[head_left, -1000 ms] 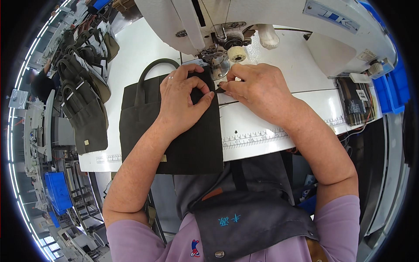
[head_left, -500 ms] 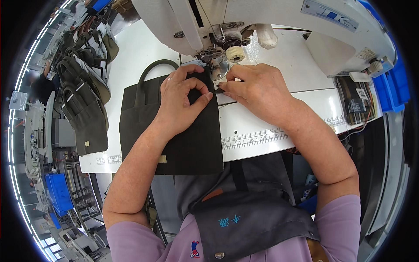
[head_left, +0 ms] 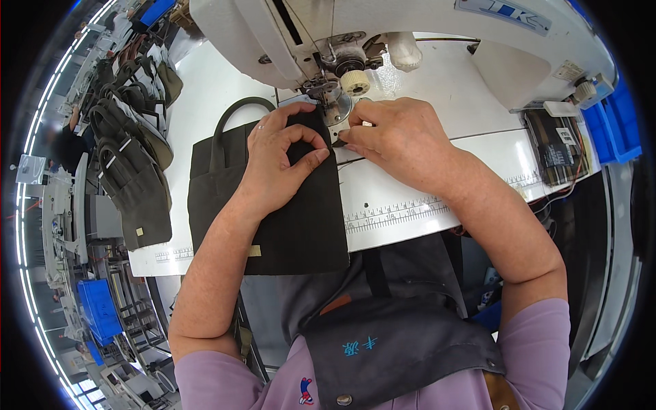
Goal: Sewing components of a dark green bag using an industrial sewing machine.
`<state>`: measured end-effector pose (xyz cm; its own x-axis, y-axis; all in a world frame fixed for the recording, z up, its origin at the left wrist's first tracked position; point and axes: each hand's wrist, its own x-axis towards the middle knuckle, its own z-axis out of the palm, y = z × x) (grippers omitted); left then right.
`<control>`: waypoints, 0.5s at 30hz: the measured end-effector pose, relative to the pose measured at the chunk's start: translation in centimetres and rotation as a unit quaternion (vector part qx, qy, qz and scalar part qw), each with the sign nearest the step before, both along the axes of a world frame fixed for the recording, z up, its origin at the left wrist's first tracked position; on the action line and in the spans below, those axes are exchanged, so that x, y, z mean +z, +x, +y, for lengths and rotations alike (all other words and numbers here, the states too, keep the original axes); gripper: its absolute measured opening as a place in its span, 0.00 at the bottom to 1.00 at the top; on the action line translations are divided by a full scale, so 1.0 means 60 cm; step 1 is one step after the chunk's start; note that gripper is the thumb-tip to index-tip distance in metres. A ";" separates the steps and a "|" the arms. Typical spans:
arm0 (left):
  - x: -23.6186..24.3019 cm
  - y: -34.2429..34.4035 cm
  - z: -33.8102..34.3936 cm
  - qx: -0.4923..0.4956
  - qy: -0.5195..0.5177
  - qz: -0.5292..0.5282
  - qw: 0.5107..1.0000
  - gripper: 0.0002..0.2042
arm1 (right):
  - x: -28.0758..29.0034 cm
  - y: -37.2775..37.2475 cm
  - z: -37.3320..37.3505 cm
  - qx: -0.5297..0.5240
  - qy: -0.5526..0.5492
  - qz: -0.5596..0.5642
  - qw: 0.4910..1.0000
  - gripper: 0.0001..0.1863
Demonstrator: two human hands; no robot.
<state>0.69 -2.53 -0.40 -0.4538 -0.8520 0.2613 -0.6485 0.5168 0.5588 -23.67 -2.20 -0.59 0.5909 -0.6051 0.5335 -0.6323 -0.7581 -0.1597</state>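
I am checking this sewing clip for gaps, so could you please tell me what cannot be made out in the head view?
- Needle tip of the white sewing machine: too small, behind the left hand.
- Small thing at the right hand fingers: mostly covered.
- Dark flat fabric bag with loop handle: middle hidden under the left hand.
- Stack of olive bags: warped at the left rim.

Stack of olive bags [head_left: 133,171] at table's left edge; blue bins [head_left: 618,116] far right.

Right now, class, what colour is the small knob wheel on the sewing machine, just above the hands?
Cream, a pale yellowish white. The knob wheel shows best in the head view.
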 end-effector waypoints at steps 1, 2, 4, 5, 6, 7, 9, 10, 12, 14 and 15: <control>0.002 0.000 0.000 -0.001 -0.001 -0.002 1.000 0.06 | -0.001 -0.001 -0.001 -0.010 -0.005 0.006 1.000 0.07; 0.003 0.000 0.000 -0.003 0.000 -0.004 1.000 0.06 | -0.002 -0.002 0.000 -0.013 -0.004 0.005 1.000 0.07; 0.009 0.003 0.000 -0.018 0.034 0.008 0.999 0.06 | 0.000 -0.001 0.002 -0.004 0.001 -0.014 1.000 0.04; 0.011 0.005 0.000 -0.020 0.034 0.006 0.999 0.06 | 0.001 -0.002 0.002 -0.007 0.001 -0.016 1.000 0.04; 0.011 0.006 0.000 -0.023 0.048 0.015 0.998 0.06 | 0.002 -0.002 0.003 -0.003 0.012 -0.030 0.999 0.04; 0.012 0.006 0.000 -0.026 0.062 0.024 0.997 0.06 | 0.002 -0.002 0.003 0.000 0.023 -0.044 0.999 0.04; 0.012 0.006 0.000 -0.028 0.067 0.029 0.997 0.06 | 0.002 0.000 0.002 0.000 0.020 -0.064 0.998 0.04; 0.012 0.005 0.000 -0.027 0.071 0.035 0.997 0.06 | 0.001 0.001 0.002 0.003 0.016 -0.082 0.996 0.03; 0.011 0.006 0.001 -0.023 0.071 0.034 0.997 0.06 | -0.006 0.004 -0.001 0.002 0.007 -0.065 0.998 0.03; 0.010 0.005 0.001 -0.019 0.070 0.035 0.997 0.06 | -0.007 0.003 -0.002 0.003 -0.004 -0.047 0.999 0.03; 0.008 0.004 0.001 -0.012 0.061 0.030 0.998 0.06 | -0.008 0.002 -0.003 0.002 0.002 -0.033 0.999 0.03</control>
<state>0.91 -2.47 0.07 -0.4619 -0.8679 0.1827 -0.6001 0.4575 0.6561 -23.55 -2.37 -1.07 0.5564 -0.6055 0.5690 -0.6178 -0.7594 -0.2040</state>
